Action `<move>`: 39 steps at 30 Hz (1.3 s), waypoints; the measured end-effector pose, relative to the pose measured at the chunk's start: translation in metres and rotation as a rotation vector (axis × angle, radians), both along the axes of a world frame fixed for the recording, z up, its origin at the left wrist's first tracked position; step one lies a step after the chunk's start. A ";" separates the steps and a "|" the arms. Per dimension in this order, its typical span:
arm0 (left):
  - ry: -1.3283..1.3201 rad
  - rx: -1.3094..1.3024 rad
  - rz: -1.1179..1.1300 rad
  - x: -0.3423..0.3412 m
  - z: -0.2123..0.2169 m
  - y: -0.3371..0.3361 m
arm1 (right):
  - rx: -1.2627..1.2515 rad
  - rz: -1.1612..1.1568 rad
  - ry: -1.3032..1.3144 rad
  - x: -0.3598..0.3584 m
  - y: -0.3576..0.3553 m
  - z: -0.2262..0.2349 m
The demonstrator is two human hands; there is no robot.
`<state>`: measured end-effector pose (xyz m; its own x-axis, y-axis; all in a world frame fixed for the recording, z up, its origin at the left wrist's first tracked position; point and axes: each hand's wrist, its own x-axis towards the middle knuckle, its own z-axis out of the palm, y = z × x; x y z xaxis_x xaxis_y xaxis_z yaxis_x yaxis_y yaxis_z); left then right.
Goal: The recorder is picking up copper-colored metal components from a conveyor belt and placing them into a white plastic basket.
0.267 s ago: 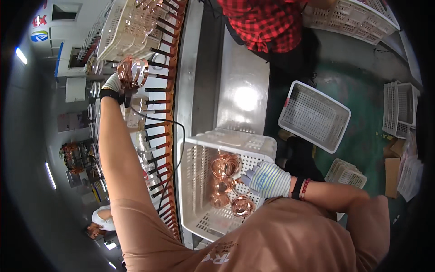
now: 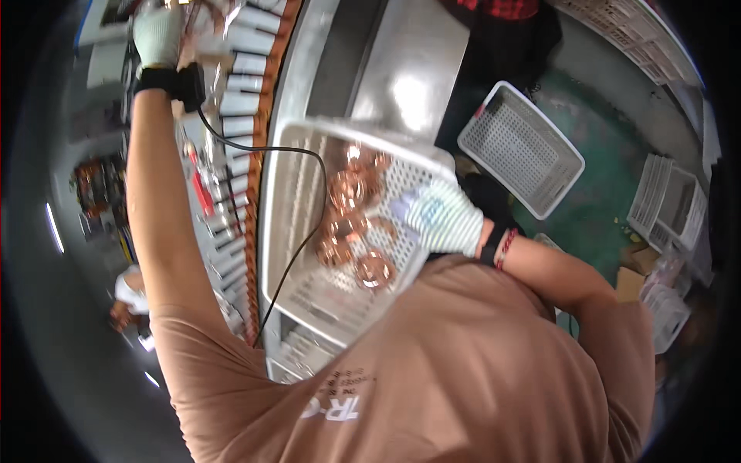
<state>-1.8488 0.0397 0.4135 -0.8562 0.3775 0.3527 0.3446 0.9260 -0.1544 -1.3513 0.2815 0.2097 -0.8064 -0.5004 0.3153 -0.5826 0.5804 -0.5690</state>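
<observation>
My right hand [image 2: 444,220], in a striped glove, is closed over the right side of a white perforated plastic basket [image 2: 312,305], its fingertips reaching inside. Several shiny copper-coloured round pieces [image 2: 349,190], bowl-like or ring-like, lie in that basket. The basket sits tilted close to my body. Far off at the upper left, my gloved left hand [image 2: 158,35] reaches along the rack. Its fingers are partly cut off by the picture's edge and blurred. A glossy copper-toned piece [image 2: 199,21] shows beside it; whether I hold it is unclear.
A rack with a row of pale strips [image 2: 245,85] runs along the left. A black cable [image 2: 266,147] from my left wrist crosses the basket. Beyond lies a metal bench [image 2: 413,58]. A grey-white crate [image 2: 532,158] and stacked crates [image 2: 668,208] stand right; a person in red check [image 2: 509,6] is at the top.
The view has shifted, so most things sit higher in the picture. My left arm stretches further away, its hand now at the top edge. The copper pieces seen in that hand are mostly out of sight.
</observation>
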 end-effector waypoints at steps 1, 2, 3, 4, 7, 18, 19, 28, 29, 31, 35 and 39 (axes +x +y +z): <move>-0.009 0.197 0.010 0.058 0.029 0.043 | 0.087 0.025 -0.164 -0.001 0.002 0.008; 0.034 0.211 -0.150 0.112 0.050 0.055 | 0.065 -0.013 -0.087 0.000 -0.001 0.005; -0.275 0.880 -0.357 0.175 0.048 0.074 | 0.041 -0.053 -0.016 0.002 -0.004 0.001; -0.242 0.886 -0.312 0.196 0.052 0.048 | 0.052 -0.027 -0.068 0.001 -0.009 0.003; -0.759 0.537 -0.110 0.239 0.015 -0.036 | 0.082 -0.034 -0.040 -0.001 -0.012 0.002; -1.290 0.137 0.206 0.506 -0.252 -0.128 | 0.097 -0.066 -0.007 0.006 -0.018 0.003; -1.279 0.173 0.321 0.522 -0.272 -0.136 | 0.104 -0.058 -0.006 0.007 -0.018 0.003; -1.194 0.018 0.749 0.545 -0.293 -0.130 | 0.175 -0.068 -0.004 0.012 -0.013 -0.002; -1.219 -0.045 0.738 0.542 -0.275 -0.121 | 0.168 -0.077 0.008 0.012 -0.014 -0.001; -1.104 -0.143 0.650 0.541 -0.272 -0.110 | 0.178 -0.071 -0.007 0.009 -0.017 0.003; -0.748 -0.024 0.073 0.531 -0.277 -0.082 | 0.256 -0.097 -0.002 0.007 -0.020 0.017; -0.922 -0.227 -0.070 0.535 -0.295 -0.049 | 0.277 -0.087 0.071 0.013 -0.021 0.019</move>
<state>-1.3138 -0.0095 0.1190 -0.7336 0.4149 -0.5382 0.4740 0.8799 0.0323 -1.3384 0.2601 0.2288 -0.8308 -0.5052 0.2334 -0.5565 0.7573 -0.3419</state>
